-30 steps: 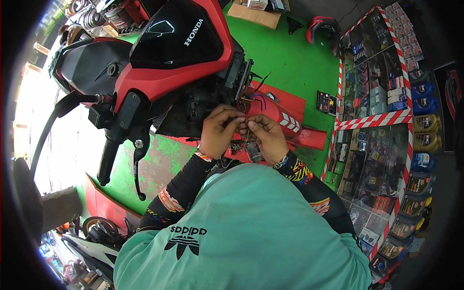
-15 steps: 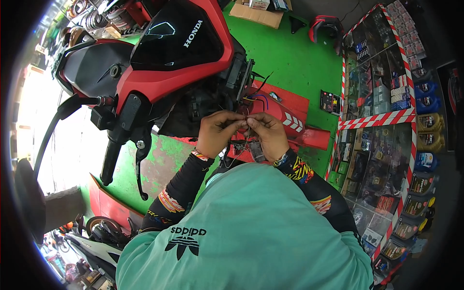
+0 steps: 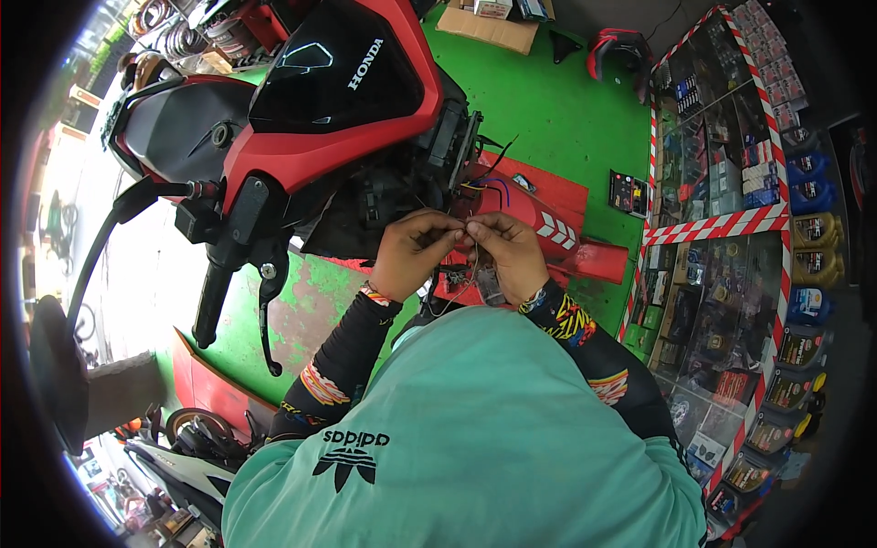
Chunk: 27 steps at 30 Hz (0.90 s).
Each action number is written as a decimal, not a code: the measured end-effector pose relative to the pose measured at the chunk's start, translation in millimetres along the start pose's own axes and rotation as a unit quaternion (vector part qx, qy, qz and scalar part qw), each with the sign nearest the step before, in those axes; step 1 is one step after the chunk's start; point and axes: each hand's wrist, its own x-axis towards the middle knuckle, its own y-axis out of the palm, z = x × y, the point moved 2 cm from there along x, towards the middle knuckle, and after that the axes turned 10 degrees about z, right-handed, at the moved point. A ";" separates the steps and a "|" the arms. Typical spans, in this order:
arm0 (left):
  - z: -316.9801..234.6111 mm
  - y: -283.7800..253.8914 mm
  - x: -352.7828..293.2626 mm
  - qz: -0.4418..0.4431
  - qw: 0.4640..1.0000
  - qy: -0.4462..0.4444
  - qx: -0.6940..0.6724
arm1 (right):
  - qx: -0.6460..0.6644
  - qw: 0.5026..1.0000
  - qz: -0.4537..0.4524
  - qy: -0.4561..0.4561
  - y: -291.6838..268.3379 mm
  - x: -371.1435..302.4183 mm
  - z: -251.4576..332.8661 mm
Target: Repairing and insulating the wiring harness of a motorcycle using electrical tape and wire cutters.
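Note:
My left hand (image 3: 416, 254) and my right hand (image 3: 514, 258) meet in front of my chest, thumbs and fingers pinched together. Between the fingertips runs a thin wire (image 3: 477, 263), whose loose length hangs down toward my shirt. Its pinched ends are too small to make out. Just beyond my fingers, blue and black wires (image 3: 498, 185) stick out from the opened front of a red and black motorcycle (image 3: 315, 151). Below the hands, a small dark part (image 3: 490, 287) is partly hidden by my right wrist. The red front fender (image 3: 534, 217) with white chevrons lies beyond my right hand.
At left the handlebar grip (image 3: 210, 301) and brake lever (image 3: 268, 320) jut out. A glass display case (image 3: 713, 228) edged in red and white tape stands at right, with bottles (image 3: 809, 228) beyond it. A cardboard box (image 3: 489, 29) lies on the green floor (image 3: 548, 110).
The hanging wire has shifted slightly between my hands. Both hands stay pinched in nearly the same place, and the whole view has moved a little.

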 end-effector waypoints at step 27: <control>2.2 -1.9 -1.9 0.022 0.990 -0.100 -0.097 | -0.043 0.999 0.003 0.031 10.5 -5.9 13.8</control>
